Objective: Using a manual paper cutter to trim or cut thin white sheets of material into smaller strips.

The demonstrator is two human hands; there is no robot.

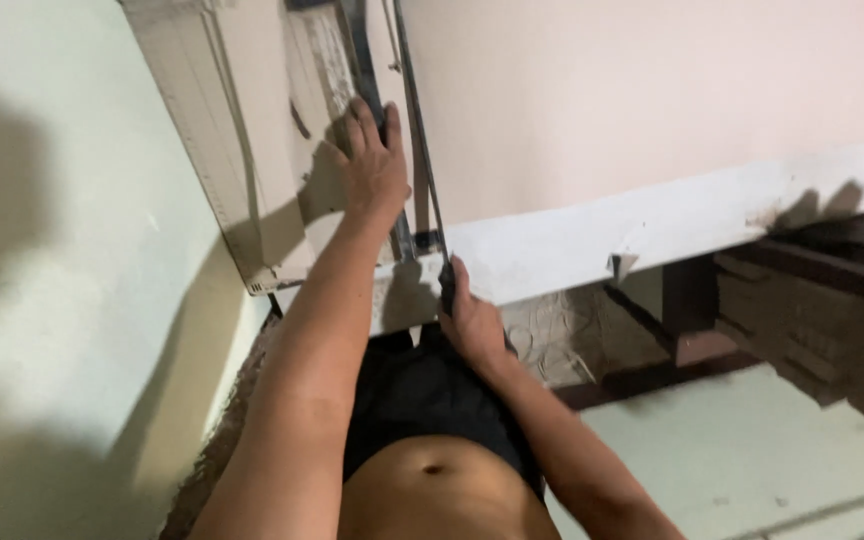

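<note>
Pale floor [752,450] at lower right, dark wooden desk [822,320] at right edge. Right hand [470,320], frame centre, pinches lower end of thin dark rod [422,160]. Left hand [374,165] above lies spread flat on beige panel [252,130], upper left by wall; panel prob. stiff, light — hold by edges.

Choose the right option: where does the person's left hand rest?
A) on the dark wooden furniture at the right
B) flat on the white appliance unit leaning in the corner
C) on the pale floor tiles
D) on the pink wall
B: the left hand lies with fingers spread on the white unit, while the right hand grips the thin dark rod lower down.
</note>
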